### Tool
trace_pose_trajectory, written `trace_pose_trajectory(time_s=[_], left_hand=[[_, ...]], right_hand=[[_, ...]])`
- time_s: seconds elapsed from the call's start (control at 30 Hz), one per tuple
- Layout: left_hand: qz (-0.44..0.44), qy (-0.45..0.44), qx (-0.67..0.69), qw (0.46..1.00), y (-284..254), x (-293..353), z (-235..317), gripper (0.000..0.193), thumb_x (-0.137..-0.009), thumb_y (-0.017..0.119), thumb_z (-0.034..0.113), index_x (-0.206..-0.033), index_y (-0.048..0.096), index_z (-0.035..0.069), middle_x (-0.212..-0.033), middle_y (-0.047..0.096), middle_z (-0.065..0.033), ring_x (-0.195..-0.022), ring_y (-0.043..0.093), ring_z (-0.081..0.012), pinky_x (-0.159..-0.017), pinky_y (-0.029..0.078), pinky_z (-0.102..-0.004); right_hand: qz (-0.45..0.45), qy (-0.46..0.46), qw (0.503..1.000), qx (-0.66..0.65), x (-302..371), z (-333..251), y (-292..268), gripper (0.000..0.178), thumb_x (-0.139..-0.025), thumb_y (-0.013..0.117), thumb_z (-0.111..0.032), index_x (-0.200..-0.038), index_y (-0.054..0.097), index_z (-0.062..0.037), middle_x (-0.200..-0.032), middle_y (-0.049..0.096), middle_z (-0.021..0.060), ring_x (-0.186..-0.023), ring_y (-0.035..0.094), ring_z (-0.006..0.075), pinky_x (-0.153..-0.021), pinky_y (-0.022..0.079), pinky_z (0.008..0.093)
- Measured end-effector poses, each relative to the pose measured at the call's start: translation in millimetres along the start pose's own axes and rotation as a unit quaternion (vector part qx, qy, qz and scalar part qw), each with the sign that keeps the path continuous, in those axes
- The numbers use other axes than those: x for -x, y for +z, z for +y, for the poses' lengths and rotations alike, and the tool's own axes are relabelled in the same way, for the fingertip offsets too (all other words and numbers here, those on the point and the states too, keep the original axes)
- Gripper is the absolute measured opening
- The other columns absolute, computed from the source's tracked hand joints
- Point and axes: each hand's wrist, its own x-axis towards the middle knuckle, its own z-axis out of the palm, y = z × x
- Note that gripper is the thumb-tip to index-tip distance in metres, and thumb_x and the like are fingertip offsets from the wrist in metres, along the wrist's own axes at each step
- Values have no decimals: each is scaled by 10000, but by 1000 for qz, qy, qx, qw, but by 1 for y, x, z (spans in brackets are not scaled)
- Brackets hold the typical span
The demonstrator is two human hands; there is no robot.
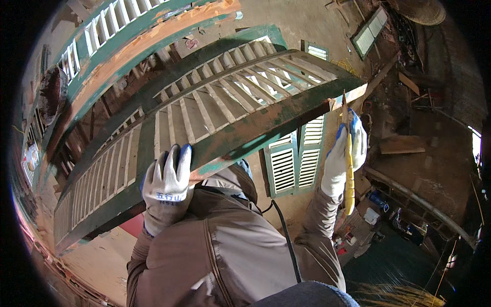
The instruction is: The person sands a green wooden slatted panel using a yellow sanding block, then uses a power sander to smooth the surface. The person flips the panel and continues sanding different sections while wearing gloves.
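A long louvered wooden shutter (240, 120), dark green with pale worn slats, lies tilted across the view in front of my chest. My left hand (168, 181), in a white glove with blue fingertips, is closed over its near edge, fingers on top. At the right end, my gloved right hand (359, 140) is wrapped round a long thin tool with a yellow handle (350, 189) and a narrow brownish pointed tip (344, 105). That tip stands against the shutter's corner, where pale bare wood (350, 96) shows. The tool's exact kind cannot be made out.
Behind lies another green shutter (220, 60), with a larger green frame (138, 43) at the upper left. Smaller shutters (295, 158) lie below the held one. To the right are a loose board (402, 145), a long pole (419, 199) and scattered clutter (371, 215).
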Motion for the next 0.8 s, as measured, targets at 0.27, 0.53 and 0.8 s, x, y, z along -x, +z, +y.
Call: trace_pose_trajectory(time_s=[0.27,0.53,0.8], left_hand=[[-4,37,-11,999,11,13,3,457,-944,636,174,-1399,598,147,-1322,631,-102,-1050,689,-277,-882,587,-392],[-11,36,-5,999,13,13,2,493,-954,627,165,-1442,558,147,-1362,610,-100,-1085,680,-283,-892,580,-397],[-11,27,7,1000,15,15,2,516,-930,637,161,-1441,566,151,-1376,606,-94,-1093,677,-282,-919,577,-394]], right_hand=[[77,-18,994,79,-6,-3,9,299,-967,635,-22,-1259,662,35,-1166,705,191,-1027,693,366,-897,541,424],[14,-98,942,322,8,30,20,645,-977,721,-332,-1491,506,-8,-1127,554,144,-1073,534,329,-897,460,432],[13,-25,973,230,7,58,50,704,-897,811,-197,-1515,500,-60,-1204,551,161,-1115,532,320,-937,456,447]])
